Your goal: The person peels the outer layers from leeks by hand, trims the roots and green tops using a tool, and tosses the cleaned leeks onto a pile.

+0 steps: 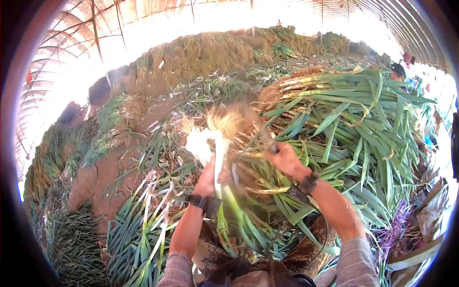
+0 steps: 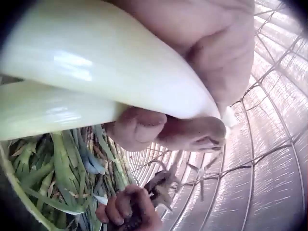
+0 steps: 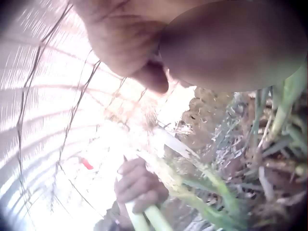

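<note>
My left hand (image 1: 206, 178) grips thick white stalks (image 1: 219, 160) of long green onions, roots up and green leaves hanging down. In the left wrist view, fingers (image 2: 139, 127) curl round two pale stalks (image 2: 101, 57). The right wrist view shows the left hand (image 3: 139, 185) below the bright, washed-out roots. To the right, apart from these stalks, is my right hand (image 1: 289, 161), its fingers curled. A small dark spot (image 1: 274, 149) shows at its fingertips; whether it is a held thing is unclear. The left wrist view also shows the right hand (image 2: 127, 209) with curled fingers.
A large heap of green onions (image 1: 354, 110) lies at the right, roots toward the middle. Trimmed-looking stalks (image 1: 150, 210) lie at the lower left, with loose leaves around. A tall bank of onions (image 1: 191, 55) stands behind. Another person's dark-haired head (image 1: 398, 71) shows at far right.
</note>
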Action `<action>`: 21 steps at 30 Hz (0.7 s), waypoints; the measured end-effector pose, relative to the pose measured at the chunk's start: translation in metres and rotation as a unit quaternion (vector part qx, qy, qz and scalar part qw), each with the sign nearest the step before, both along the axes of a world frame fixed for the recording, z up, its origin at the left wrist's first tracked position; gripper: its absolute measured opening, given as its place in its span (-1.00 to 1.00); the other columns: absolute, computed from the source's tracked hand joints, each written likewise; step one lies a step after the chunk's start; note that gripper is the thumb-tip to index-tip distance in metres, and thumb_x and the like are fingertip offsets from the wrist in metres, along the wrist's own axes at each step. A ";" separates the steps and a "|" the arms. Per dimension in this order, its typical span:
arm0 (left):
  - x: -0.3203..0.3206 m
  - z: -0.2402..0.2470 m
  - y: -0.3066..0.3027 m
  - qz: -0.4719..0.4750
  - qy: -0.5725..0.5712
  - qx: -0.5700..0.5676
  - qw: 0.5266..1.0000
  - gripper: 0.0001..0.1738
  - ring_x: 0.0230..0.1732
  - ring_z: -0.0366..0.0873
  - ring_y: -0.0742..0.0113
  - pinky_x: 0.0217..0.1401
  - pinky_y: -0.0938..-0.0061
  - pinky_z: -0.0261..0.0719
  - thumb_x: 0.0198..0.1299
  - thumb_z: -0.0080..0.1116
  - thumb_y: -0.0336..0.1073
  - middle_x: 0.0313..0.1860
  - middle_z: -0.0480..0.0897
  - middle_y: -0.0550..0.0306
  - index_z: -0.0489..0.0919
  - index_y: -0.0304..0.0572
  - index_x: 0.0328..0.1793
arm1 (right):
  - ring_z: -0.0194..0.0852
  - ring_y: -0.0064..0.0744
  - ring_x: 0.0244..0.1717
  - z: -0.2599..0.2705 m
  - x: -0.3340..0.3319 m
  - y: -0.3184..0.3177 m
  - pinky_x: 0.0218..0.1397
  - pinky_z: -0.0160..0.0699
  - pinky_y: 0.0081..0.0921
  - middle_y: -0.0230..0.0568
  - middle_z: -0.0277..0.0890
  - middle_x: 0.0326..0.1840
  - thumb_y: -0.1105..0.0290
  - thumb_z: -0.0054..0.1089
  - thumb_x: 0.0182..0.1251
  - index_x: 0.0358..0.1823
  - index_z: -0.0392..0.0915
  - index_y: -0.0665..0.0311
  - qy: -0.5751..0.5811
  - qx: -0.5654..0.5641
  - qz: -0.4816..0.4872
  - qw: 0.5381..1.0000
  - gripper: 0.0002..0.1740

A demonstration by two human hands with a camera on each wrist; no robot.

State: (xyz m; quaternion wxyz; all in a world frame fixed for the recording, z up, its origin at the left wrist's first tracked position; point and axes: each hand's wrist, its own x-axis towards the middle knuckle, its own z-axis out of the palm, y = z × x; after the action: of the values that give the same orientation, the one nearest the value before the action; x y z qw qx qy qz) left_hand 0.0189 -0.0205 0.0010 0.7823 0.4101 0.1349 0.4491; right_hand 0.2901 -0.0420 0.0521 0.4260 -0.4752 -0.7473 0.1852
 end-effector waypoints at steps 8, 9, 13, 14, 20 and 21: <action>0.013 -0.018 0.009 0.146 0.100 -0.019 0.984 -0.50 -0.71 0.24 0.49 -0.69 0.54 0.25 0.38 -0.02 0.27 -0.70 0.29 0.34 0.44 0.00 -0.26 | 0.60 0.11 -0.39 -0.008 0.027 -0.044 -0.30 0.57 -0.07 0.07 0.57 -0.47 0.20 0.27 0.16 -0.17 0.59 0.27 -0.156 0.035 -0.061 0.985 -0.68; 0.015 -0.020 0.014 0.160 0.085 -0.035 0.983 -0.58 -0.68 0.35 0.47 -0.67 0.52 0.33 0.38 0.09 0.16 -0.66 0.38 0.31 0.46 0.00 -0.27 | 0.58 0.13 -0.39 -0.008 0.023 -0.055 -0.31 0.55 -0.07 0.11 0.55 -0.47 0.22 0.27 0.14 -0.12 0.59 0.28 -0.155 0.028 -0.028 0.987 -0.65; 0.022 -0.030 0.023 0.202 0.078 -0.027 0.976 -0.75 -0.55 0.51 0.46 -0.55 0.50 0.51 0.36 0.20 -0.04 -0.51 0.55 0.29 0.53 -0.01 -0.21 | 0.59 0.13 -0.40 -0.036 0.023 -0.059 -0.30 0.57 -0.03 0.08 0.56 -0.48 0.25 0.27 0.11 -0.15 0.55 0.28 -0.256 0.049 -0.030 0.965 -0.68; 0.024 -0.031 0.026 0.222 0.067 -0.022 0.973 -0.80 -0.50 0.56 0.45 -0.49 0.48 0.56 0.35 0.22 -0.10 -0.44 0.59 0.28 0.56 -0.02 -0.18 | 0.59 0.14 -0.41 -0.038 0.026 -0.054 -0.29 0.57 -0.02 0.06 0.57 -0.48 0.27 0.27 0.09 -0.17 0.54 0.29 -0.252 0.051 -0.064 0.964 -0.68; 0.008 -0.051 0.048 0.301 0.140 0.049 0.942 -0.78 -0.37 0.55 0.48 -0.32 0.47 0.57 0.32 0.24 -0.18 -0.38 0.57 0.29 0.57 -0.11 -0.04 | 0.55 0.19 -0.46 -0.032 0.017 -0.060 -0.35 0.54 -0.02 0.06 0.54 -0.56 0.25 0.27 0.11 -0.28 0.56 0.28 -0.202 0.059 -0.016 0.977 -0.74; 0.004 -0.058 0.057 0.368 0.180 0.105 0.906 -0.79 -0.46 0.59 0.37 -0.46 0.37 0.63 0.33 0.22 -0.16 -0.38 0.61 0.21 0.57 -0.12 -0.13 | 0.55 0.19 -0.46 -0.038 0.020 -0.058 -0.35 0.54 -0.02 0.06 0.54 -0.56 0.25 0.27 0.11 -0.28 0.56 0.28 -0.201 0.048 -0.016 0.978 -0.74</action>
State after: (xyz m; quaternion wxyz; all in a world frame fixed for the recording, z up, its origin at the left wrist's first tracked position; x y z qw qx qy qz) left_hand 0.0224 0.0361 -0.0568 0.4761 0.4851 0.3671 0.6350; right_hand 0.3103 -0.0998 0.0139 0.2921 -0.4934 -0.8182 0.0427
